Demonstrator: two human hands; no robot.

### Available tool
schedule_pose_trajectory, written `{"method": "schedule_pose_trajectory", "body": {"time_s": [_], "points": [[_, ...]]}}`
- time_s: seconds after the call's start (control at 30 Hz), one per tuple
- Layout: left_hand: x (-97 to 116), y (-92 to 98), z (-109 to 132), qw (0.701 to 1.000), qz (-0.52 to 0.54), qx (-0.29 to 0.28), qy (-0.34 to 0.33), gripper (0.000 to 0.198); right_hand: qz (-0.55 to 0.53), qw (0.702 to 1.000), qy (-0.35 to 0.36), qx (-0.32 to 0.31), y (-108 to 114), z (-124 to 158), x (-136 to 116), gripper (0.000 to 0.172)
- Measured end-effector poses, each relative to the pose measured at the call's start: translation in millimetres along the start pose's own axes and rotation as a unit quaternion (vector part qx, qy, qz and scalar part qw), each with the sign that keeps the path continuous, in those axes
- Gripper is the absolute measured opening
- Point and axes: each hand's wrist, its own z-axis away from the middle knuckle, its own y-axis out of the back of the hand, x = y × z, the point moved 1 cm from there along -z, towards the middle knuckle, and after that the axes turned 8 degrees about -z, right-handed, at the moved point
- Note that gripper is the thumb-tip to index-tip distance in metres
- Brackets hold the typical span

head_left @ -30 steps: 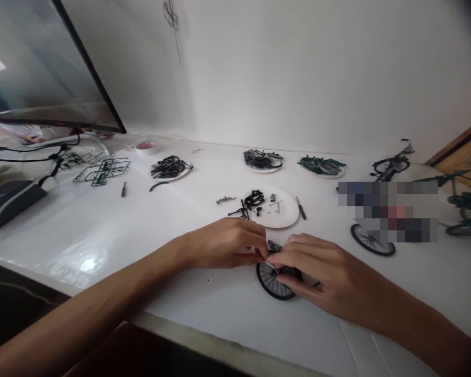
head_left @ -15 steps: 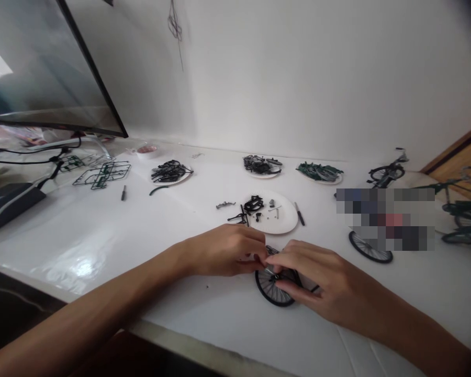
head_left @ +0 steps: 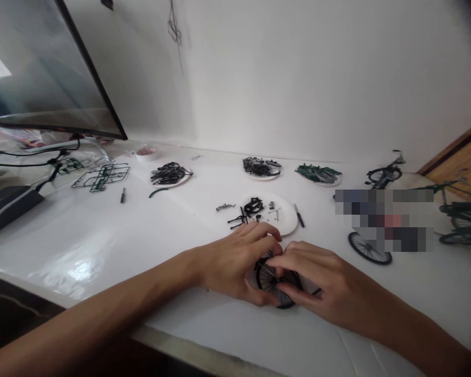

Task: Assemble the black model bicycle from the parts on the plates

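Near the front of the white table, a small model bicycle wheel (head_left: pixel 265 280) with a black tyre and grey spokes stands between my hands. My left hand (head_left: pixel 241 262) curls round its left side, thumb at the lower tyre and fingers over the top. From the right, my right hand (head_left: pixel 320 272) pinches near the hub with thumb and forefinger, where a thin light rod crosses the spokes. Dark frame parts join the wheel, mostly hidden by my right hand. Just beyond lies a white paper plate (head_left: pixel 288 217) with a black part (head_left: pixel 253 206) and small grey pieces.
Plates of black parts (head_left: pixel 169 174), grey-black parts (head_left: pixel 261 167) and green parts (head_left: pixel 318 174) line the back. A knife-like tool (head_left: pixel 299 215) lies by the near plate. Green sprues (head_left: pixel 102 177) and a monitor (head_left: pixel 51 68) are left; model bicycles (head_left: pixel 461 209) stand right.
My left hand has moved from a fingertip pinch near the wheel's top to a wider hold round its left side. My right hand stays at the hub.
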Motion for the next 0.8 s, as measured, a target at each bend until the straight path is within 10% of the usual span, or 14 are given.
{"method": "schedule_pose_trajectory", "body": {"time_s": [0.8], "points": [[-4.5,-4.7,-1.4,0.998,-0.022,-0.060,0.007,0.052,-0.030,0.999,0.033,-0.001,0.7,-3.8,3.1,0.012]]}}
